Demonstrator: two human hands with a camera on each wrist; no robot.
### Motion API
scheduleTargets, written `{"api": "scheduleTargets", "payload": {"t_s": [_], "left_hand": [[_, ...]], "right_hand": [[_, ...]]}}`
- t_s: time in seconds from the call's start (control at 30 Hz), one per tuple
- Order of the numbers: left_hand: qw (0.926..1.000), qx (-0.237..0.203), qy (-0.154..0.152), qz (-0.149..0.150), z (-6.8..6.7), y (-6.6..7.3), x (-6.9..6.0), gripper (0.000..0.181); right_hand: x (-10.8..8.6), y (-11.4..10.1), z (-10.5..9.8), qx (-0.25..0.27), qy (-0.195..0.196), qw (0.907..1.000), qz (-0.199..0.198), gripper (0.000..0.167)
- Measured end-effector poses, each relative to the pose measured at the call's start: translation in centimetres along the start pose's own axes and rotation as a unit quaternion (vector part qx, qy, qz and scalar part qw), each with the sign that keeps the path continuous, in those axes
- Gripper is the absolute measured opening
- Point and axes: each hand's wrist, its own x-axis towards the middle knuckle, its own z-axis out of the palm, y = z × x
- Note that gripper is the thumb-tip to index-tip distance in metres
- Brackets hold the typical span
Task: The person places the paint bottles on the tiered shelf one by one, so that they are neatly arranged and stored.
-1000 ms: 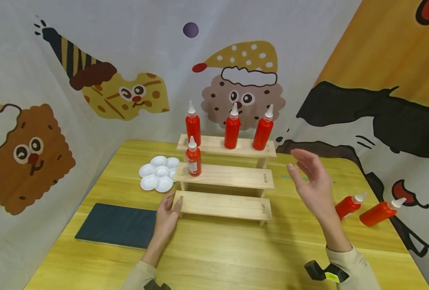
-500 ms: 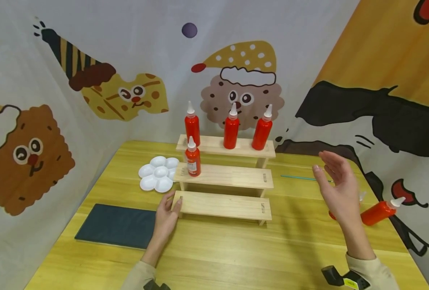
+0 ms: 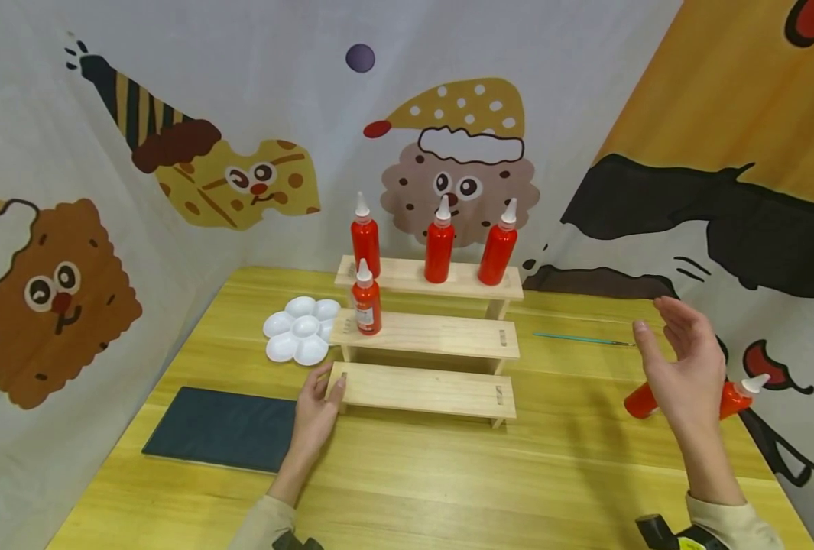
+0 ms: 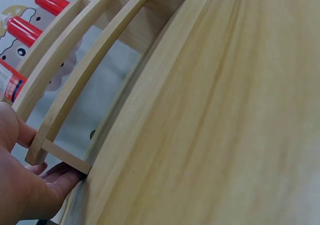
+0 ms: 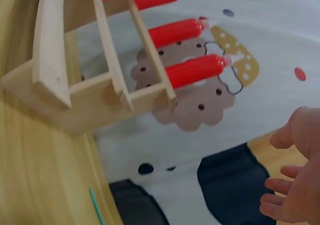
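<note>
My left hand (image 3: 316,418) grips the left end of the lowest step of a three-tier wooden rack (image 3: 423,388). In the left wrist view, its thumb lies over the board's end and its fingers are at the side support. Three red paint bottles (image 3: 439,252) with white nozzle caps stand on the top tier. Another red bottle (image 3: 367,308), with a label, stands at the left of the middle tier. My right hand (image 3: 689,370), fingers loosely bent and holding nothing, is over two red bottles lying at the table's right, a near one (image 3: 640,402) and a farther one (image 3: 733,399), both partly hidden.
A white flower-shaped palette (image 3: 303,328) lies left of the rack. In front of it is a dark flat board (image 3: 221,428). A thin teal paintbrush (image 3: 582,338) lies right of the rack. A printed cloth (image 3: 296,69) hangs behind the table.
My right hand has moved right, away from the rack, and now covers part of the lying bottles. The paintbrush is fully uncovered. The left hand and rack have stayed put.
</note>
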Motion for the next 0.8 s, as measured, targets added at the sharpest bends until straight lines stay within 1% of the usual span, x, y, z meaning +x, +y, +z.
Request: {"api": "scheduleTargets", "payload": {"t_s": [0.1, 0.2, 0.3, 0.43, 0.6, 0.7, 0.8], "left_hand": [[1.0, 0.002, -0.001, -0.003, 0.0, 0.0, 0.0, 0.043], [1.0, 0.004, 0.0, 0.002, 0.0, 0.0, 0.0, 0.043], [1.0, 0.003, 0.002, 0.001, 0.0, 0.0, 0.1, 0.043], [1.0, 0.002, 0.0, -0.004, -0.1, 0.1, 0.0, 0.043], [1.0, 0.002, -0.002, -0.005, -0.1, 0.2, -0.1, 0.044], [1.0, 0.002, -0.003, -0.006, -0.1, 0.2, -0.1, 0.045], [1.0, 0.001, -0.003, -0.008, 0.0, 0.1, -0.1, 0.045]], "right_hand": [[0.2, 0.8, -0.4, -0.004, 0.008, 0.9996, 0.027, 0.049], [0.4, 1.8, -0.8, -0.006, 0.021, 0.9986, 0.048, 0.051], [0.4, 2.9, -1.1, -0.013, 0.035, 0.9973, 0.064, 0.054], [0.5, 4.3, -1.4, -0.024, 0.041, 0.9949, 0.089, 0.057], [0.4, 5.9, -1.7, -0.025, 0.041, 0.9908, 0.127, 0.058], [0.3, 6.9, -1.8, -0.023, 0.034, 0.9871, 0.155, 0.061], [0.1, 7.9, -1.9, -0.022, 0.025, 0.984, 0.175, 0.064]]}}
